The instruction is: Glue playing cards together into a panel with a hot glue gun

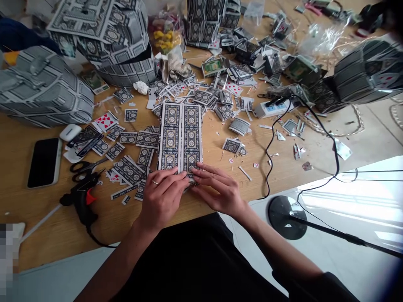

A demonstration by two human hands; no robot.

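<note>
A long flat panel covered in playing cards (181, 132), with blue-and-white patterned backs in two columns, lies in front of me on the wooden table. My left hand (162, 195) holds its near end, fingers over the top; a ring shows on one finger. Over the near right corner bend the fingers of my right hand (217, 186), thumb low by the edge. Both hands cover that end of the panel. Cut card pieces (129, 170) lie scattered to its left. A black glue gun (83, 197) with a red trigger and black scissors (85, 165) rest farther left.
A phone (44, 162) and a white earbud case (69, 132) lie at left. Card-covered constructions (44, 90) stand behind them. A power strip (272, 108) with black cables sits at right, near a curved card-covered piece (367, 73). A round black stand base (287, 218) is on the floor.
</note>
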